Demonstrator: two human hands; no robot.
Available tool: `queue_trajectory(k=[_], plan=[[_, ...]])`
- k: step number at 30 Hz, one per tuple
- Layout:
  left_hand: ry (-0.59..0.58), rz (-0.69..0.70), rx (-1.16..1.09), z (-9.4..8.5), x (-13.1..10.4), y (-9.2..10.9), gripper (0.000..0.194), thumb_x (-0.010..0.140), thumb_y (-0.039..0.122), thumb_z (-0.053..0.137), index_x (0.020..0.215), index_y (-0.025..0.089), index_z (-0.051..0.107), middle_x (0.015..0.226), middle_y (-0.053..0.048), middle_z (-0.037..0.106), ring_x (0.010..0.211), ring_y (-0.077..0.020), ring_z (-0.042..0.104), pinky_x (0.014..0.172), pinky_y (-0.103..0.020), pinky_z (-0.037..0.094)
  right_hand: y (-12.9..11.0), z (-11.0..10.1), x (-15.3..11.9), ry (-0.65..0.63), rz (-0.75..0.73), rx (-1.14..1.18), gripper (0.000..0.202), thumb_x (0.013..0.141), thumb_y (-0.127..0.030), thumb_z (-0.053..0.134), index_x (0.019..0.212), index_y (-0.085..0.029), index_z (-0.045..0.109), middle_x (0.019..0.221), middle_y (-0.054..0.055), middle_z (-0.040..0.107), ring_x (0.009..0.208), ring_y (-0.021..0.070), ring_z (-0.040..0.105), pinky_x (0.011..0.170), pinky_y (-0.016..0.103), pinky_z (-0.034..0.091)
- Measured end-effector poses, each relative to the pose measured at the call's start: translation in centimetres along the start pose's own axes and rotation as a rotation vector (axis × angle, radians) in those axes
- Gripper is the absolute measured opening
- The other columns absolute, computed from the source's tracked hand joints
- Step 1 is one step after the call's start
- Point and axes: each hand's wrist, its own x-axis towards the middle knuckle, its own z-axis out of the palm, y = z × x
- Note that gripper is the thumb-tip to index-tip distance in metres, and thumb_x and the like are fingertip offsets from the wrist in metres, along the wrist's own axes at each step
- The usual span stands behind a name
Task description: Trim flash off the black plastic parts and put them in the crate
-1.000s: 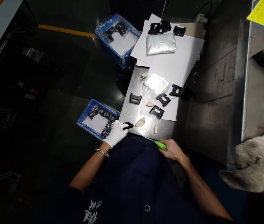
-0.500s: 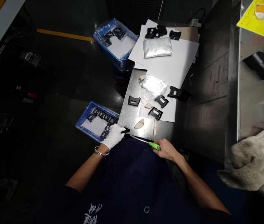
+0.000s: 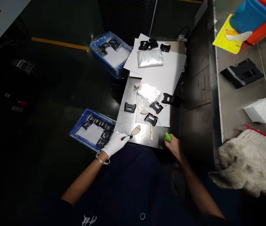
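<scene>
My left hand (image 3: pixel 116 143), in a white glove, grips a small black plastic part (image 3: pixel 126 137) at the near left corner of the metal table (image 3: pixel 121 122). My bare right hand (image 3: pixel 174 145) is closed on a green-handled tool (image 3: pixel 168 137) past the table's near right corner; the tool's thin shaft cannot be made out. Beige curved pieces (image 3: pixel 136 129) and a narrow beige strip (image 3: pixel 151 132) lie between the hands. Farther back are several black plastic parts (image 3: pixel 130 107), some on white paper (image 3: pixel 164 121), beside a clear plastic bag (image 3: pixel 149 93).
Two blue trays lined with plastic, one at the left (image 3: pixel 76 129) and one farther back (image 3: pixel 104 59), hold black parts. A silvery packet (image 3: pixel 150 58) lies on the back papers. The right-hand shelf (image 3: pixel 227 103) bears a soiled glove (image 3: pixel 248 163) and a blue container (image 3: pixel 252 15).
My right hand has moved right with the green-handled tool, away from the black part in my left hand. The view has turned, showing more of the right-hand shelf.
</scene>
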Motion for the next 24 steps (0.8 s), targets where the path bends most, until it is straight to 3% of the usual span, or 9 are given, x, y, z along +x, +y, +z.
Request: queue_trajectory(k=[2,5,8,10,13,16,18,21,24], plan=[[0.009,0.009,-0.061,-0.5,0.1,1.2,0.036,0.1,0.043,0.053,0.09,0.019,0.078,0.079,-0.005,0.072,0.083,-0.0216,0.065,0.079,-0.033,0.051,1.5,0.7,2.4,0.157,0.152,-0.015,0.042,0.092,-0.034,0.047,0.12,-0.005,0.057,0.107,0.025,0.067,0.095,0.0325,0.065,0.082,0.041,0.046],[-0.01,0.04,-0.26,-2.1,0.0,3.1,0.043,0.099,0.054,0.054,0.109,0.018,0.074,0.091,-0.006,0.075,0.084,-0.0197,0.068,0.076,-0.03,0.054,2.9,2.2,5.8,0.288,0.291,0.006,0.058,0.089,-0.036,0.053,0.134,0.0,0.046,0.126,0.034,0.058,0.114,0.0401,0.058,0.093,0.049,0.045],[-0.092,0.113,-0.708,-3.9,-0.4,4.9,0.065,0.086,0.074,0.062,0.115,0.016,0.07,0.101,-0.01,0.074,0.093,-0.0241,0.07,0.081,-0.034,0.058,3.5,3.6,7.7,0.335,0.377,0.057,0.069,0.085,-0.041,0.057,0.137,0.002,0.042,0.132,0.038,0.051,0.119,0.0454,0.053,0.095,0.056,0.043],[-0.121,0.151,-0.917,-4.8,-0.7,5.8,0.08,0.072,0.086,0.065,0.107,0.014,0.07,0.092,-0.011,0.073,0.089,-0.0265,0.071,0.086,-0.04,0.059,3.6,4.1,8.2,0.356,0.385,0.089,0.072,0.082,-0.043,0.059,0.136,0.001,0.042,0.134,0.038,0.048,0.121,0.0476,0.05,0.097,0.06,0.041],[-0.111,0.216,-1.105,-5.5,-1.0,6.5,0.087,0.057,0.092,0.07,0.099,0.015,0.069,0.072,-0.006,0.065,0.075,-0.0245,0.07,0.092,-0.047,0.059,3.6,4.0,8.0,0.388,0.325,0.14,0.072,0.079,-0.044,0.062,0.134,-0.001,0.044,0.136,0.036,0.047,0.124,0.048,0.046,0.101,0.062,0.038],[-0.115,0.217,-1.099,-5.8,-1.3,6.6,0.083,0.059,0.09,0.072,0.099,0.017,0.069,0.074,-0.006,0.065,0.075,-0.0236,0.07,0.092,-0.046,0.06,2.7,2.9,7.2,0.441,0.247,0.204,0.06,0.085,-0.046,0.055,0.127,-0.004,0.049,0.131,0.034,0.052,0.121,0.0446,0.049,0.101,0.06,0.039],[-0.109,0.196,-1.044,-5.8,-1.5,6.4,0.088,0.06,0.095,0.065,0.1,0.017,0.069,0.074,-0.006,0.065,0.071,-0.0224,0.068,0.086,-0.045,0.061,1.4,1.8,6.2,0.46,0.18,0.263,0.045,0.094,-0.046,0.043,0.115,-0.009,0.056,0.117,0.027,0.061,0.11,0.0368,0.057,0.097,0.052,0.045],[-0.123,0.286,-1.054,-6.0,-1.7,6.3,0.092,0.061,0.099,0.055,0.102,0.017,0.067,0.066,-0.003,0.057,0.064,-0.0196,0.06,0.08,-0.043,0.06,-1.9,-0.7,3.6,0.477,0.067,0.353,0.043,0.102,-0.049,0.032,0.092,-0.018,0.06,0.092,0.013,0.068,0.085,0.0244,0.063,0.085,0.039,0.05],[-0.151,0.329,-0.945,-6.3,-1.8,6.8,0.072,0.084,0.085,0.048,0.094,0.016,0.066,0.072,-0.003,0.057,0.07,-0.0176,0.057,0.077,-0.036,0.056,-6.7,-4.0,-0.1,0.523,-0.175,0.611,0.048,0.104,-0.054,0.038,0.079,-0.021,0.06,0.08,0.007,0.065,0.077,0.0202,0.063,0.078,0.034,0.052]])
